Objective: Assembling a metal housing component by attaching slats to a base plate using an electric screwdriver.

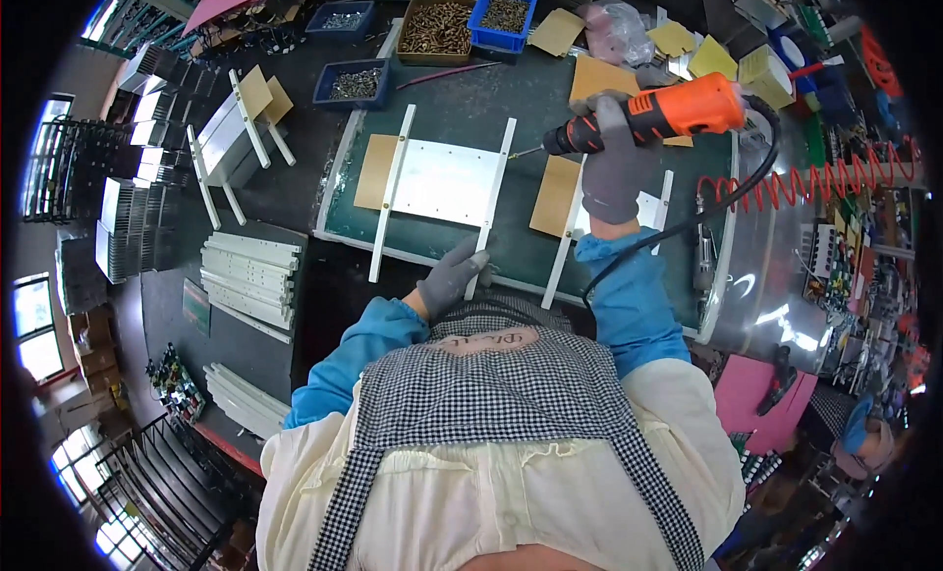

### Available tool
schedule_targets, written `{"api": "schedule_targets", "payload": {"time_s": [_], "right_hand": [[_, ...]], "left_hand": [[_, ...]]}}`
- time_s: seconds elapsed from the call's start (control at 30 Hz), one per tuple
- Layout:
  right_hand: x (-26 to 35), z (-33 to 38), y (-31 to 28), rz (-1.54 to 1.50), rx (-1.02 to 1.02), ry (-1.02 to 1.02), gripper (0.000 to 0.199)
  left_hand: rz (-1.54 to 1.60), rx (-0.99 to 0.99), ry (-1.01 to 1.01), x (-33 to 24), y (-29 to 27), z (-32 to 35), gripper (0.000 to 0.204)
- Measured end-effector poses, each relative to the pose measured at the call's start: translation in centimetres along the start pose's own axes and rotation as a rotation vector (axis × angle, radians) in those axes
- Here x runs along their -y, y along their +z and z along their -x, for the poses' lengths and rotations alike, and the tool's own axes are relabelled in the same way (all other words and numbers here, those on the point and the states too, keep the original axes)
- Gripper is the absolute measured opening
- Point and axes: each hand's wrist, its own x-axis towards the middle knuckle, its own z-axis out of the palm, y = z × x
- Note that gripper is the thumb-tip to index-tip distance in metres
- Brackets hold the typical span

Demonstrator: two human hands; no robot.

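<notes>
My right hand (617, 168), in a grey glove, is wrapped round a corded orange and black electric screwdriver (678, 109). Its thin bit points left, with the tip at or very near a white rail (498, 183); contact is hard to tell. That rail and a second white rail (389, 203) lie along the sides of a flat white panel (442, 183), with a brown board (373, 173) projecting at the left. Low on the right-hand rail, my gloved left hand (454, 274) closes round its near end. Another railed panel (648, 210) lies partly hidden beneath my right arm.
Blue bins of small hardware (352, 84) and a brown tray of screws (435, 31) stand along the far side of the green worktable (462, 95). A black cable (688, 222) loops beside my right arm. White rails (250, 276) are stacked at the left.
</notes>
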Motion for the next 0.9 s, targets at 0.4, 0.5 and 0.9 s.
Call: {"api": "schedule_targets", "payload": {"time_s": [0.4, 0.5, 0.9], "right_hand": [[-0.9, -0.2, 1.7, 0.163, 0.073, 0.104, 0.022], [-0.4, 0.6, 2.4, 0.288, 0.268, 0.088, 0.017], [-1.0, -0.2, 1.2, 0.122, 0.180, 0.106, 0.047]], "left_hand": [[0.043, 0.031, 0.104, 0.0, 0.8, 0.0, 0.049], [0.069, 0.049, 0.149, -0.2, 1.0, 0.3, 0.053], [0.057, 0.100, 0.190, 0.6, 0.4, 0.0, 0.053]]}}
